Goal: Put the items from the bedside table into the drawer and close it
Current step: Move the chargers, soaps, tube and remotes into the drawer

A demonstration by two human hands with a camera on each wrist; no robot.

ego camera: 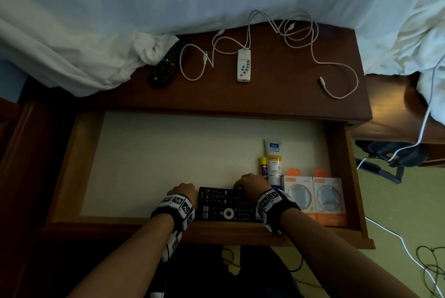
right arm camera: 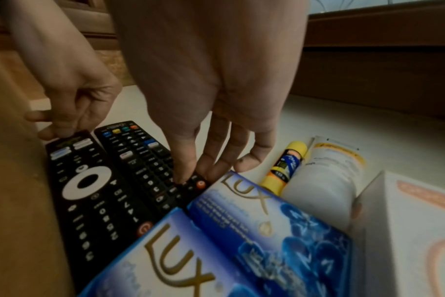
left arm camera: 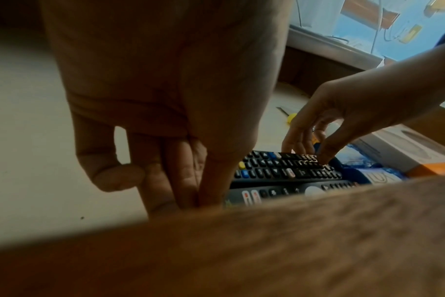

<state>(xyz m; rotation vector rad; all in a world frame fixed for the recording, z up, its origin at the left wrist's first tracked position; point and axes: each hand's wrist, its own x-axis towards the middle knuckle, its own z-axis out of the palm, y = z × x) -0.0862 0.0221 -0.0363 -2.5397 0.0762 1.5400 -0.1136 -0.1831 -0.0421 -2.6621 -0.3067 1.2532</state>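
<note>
**Two remotes being seated at drawer front; three items left on the desk**

Left to right in the head view: left hand (ego camera: pixel 184 191) at the left end of the two black remotes (ego camera: pixel 226 203), which lie side by side along the front wall of the open drawer (ego camera: pixel 72 153). Right hand (ego camera: pixel 250 184) at their right end. Further right in the drawer: yellow glue stick (ego camera: pixel 263 165), white tube (ego camera: pixel 273 160), two orange-and-white boxes (ego camera: pixel 314 197).

Fingers: the left fingers (right arm camera: pixel 51 130) are straight and together, tips touching the end of the nearer remote, not curled round it. The right fingers (right arm camera: pixel 188 168) are extended, tips pressing the power-button end of the farther remote. Neither hand grips anything.

On the desk (ego camera: pixel 277 100), left to right: a black remote (ego camera: pixel 166 64) half under the bed sheet (ego camera: pixel 84 61), a small white remote (ego camera: pixel 243 65), and a looped white cable (ego camera: pixel 301 39).

Risks (judgement): the sheet may drag when the black remote is pulled out; the cable's loose loops could hang over the rim and be pinched on closing.

View differences: only the right wrist view shows the blue Lux soap packs (right arm camera: pixel 241 231), which the right wrist hides from the head camera. Only the head view shows the desk items.
</note>
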